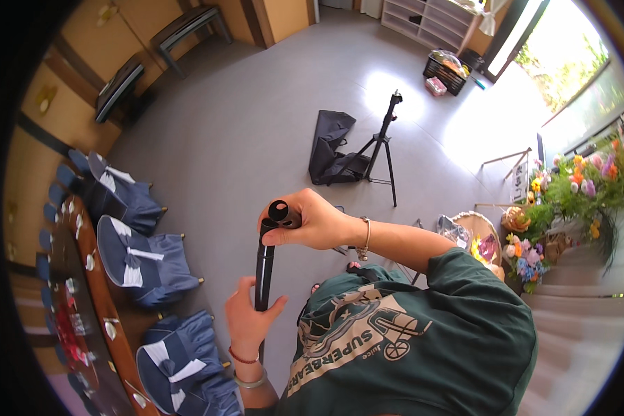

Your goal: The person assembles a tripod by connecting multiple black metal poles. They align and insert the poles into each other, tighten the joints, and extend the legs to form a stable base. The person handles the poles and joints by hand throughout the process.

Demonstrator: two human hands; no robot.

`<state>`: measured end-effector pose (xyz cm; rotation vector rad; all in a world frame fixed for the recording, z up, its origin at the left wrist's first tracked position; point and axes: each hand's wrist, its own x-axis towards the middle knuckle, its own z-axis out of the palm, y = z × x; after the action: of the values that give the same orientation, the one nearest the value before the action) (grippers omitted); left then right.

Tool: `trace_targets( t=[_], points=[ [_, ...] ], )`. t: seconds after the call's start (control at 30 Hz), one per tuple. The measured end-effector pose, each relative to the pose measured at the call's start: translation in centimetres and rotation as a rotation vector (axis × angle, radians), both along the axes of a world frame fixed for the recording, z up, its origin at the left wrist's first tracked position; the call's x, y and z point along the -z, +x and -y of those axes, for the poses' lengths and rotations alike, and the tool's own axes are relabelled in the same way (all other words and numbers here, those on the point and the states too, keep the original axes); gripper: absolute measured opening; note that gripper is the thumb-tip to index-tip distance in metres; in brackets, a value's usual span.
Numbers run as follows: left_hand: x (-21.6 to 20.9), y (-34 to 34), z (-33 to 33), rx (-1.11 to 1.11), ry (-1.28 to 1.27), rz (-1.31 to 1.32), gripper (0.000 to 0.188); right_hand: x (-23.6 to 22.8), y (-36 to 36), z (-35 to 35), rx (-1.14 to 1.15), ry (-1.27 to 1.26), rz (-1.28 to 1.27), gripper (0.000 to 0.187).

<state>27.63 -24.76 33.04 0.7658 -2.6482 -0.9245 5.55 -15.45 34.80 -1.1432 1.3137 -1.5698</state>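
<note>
My right hand closes around a short black tube with a round hollow end. Its fingertips also press on the top of a long black pole standing beside that tube. Lower down, my left hand holds the pole between thumb and fingers, the thumb sticking out to the right. On the floor ahead, a black tripod stand is upright on spread legs. Next to it lies a limp black carry bag.
Chairs with blue covers and white bows line a long table on the left. Flower arrangements and a round basket stand at right. Farther off are a black crate, a white shelf unit and benches.
</note>
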Motion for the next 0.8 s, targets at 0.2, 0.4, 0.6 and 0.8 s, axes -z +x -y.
trace_targets(
  t=[0.2,0.4,0.6,0.8],
  points=[
    [3.0,-1.5,0.8,0.139,0.44,0.005,0.022,0.0,-1.2,-2.3,0.191,-0.007,-0.034,0.029],
    [4.1,-2.8,1.2,0.208,0.549,-0.031,0.02,-1.7,-2.8,-6.9,0.622,-0.088,0.007,0.015],
    [3.4,-2.6,1.5,0.277,0.58,-0.047,0.019,0.0,0.2,-8.3,0.571,0.001,-0.133,0.013],
    [0.4,-1.3,1.5,0.214,0.412,-0.124,0.018,1.2,2.1,-5.2,0.409,0.094,-0.378,0.027]
  ],
)
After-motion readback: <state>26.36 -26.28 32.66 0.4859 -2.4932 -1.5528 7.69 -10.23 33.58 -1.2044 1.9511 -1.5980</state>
